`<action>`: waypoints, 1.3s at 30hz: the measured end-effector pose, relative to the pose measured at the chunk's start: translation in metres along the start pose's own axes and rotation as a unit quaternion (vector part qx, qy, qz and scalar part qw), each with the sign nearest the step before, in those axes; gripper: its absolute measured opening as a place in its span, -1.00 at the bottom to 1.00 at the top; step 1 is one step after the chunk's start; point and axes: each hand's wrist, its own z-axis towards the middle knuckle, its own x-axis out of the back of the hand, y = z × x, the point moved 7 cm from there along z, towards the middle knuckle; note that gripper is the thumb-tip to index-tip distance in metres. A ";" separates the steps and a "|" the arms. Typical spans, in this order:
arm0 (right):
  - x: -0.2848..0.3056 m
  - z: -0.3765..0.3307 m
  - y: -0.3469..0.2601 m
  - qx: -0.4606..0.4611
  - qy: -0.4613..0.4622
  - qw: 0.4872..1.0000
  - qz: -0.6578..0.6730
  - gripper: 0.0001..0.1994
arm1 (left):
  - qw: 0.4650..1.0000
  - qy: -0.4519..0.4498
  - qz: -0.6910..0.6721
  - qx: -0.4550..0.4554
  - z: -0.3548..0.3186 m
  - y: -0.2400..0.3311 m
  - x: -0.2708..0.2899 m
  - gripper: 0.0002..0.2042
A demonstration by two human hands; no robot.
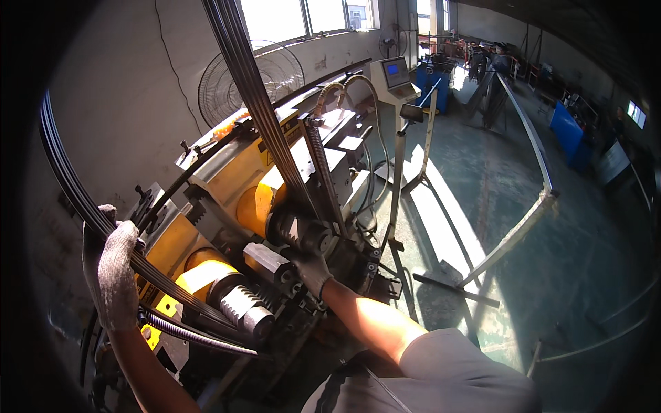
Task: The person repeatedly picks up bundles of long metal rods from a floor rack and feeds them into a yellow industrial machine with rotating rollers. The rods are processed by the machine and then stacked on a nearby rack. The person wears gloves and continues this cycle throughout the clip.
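The left hand (113,272) grips the bundle of dark curved strips (69,182) at near left; their long axis arcs up and rightward. The right hand (311,272) presses the bending machine (275,199), fingers hidden.

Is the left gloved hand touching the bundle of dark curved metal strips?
Touching. The head view shows the left gloved hand wrapped around the bundle of dark curved metal strips, fingers closed over it.

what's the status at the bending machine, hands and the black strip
Left hand gloved, gripping the curved black strip. Right hand gloved, on the machine by the yellow rollers. Strip runs through the rollers; nothing blocking it.
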 end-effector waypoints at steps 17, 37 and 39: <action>-0.011 -0.017 0.065 0.043 -0.051 0.977 -0.205 -0.72 | 0.969 -0.165 -0.034 0.182 -0.009 0.010 0.002 -0.48; -0.031 -0.026 0.068 -0.221 -0.070 0.962 0.143 -0.67 | 0.966 -0.143 0.076 0.203 -0.030 0.011 0.036 -0.64; -0.032 -0.029 0.061 -0.286 -0.053 0.929 0.231 -0.70 | 0.962 -0.158 0.099 0.197 -0.032 0.003 0.049 -0.63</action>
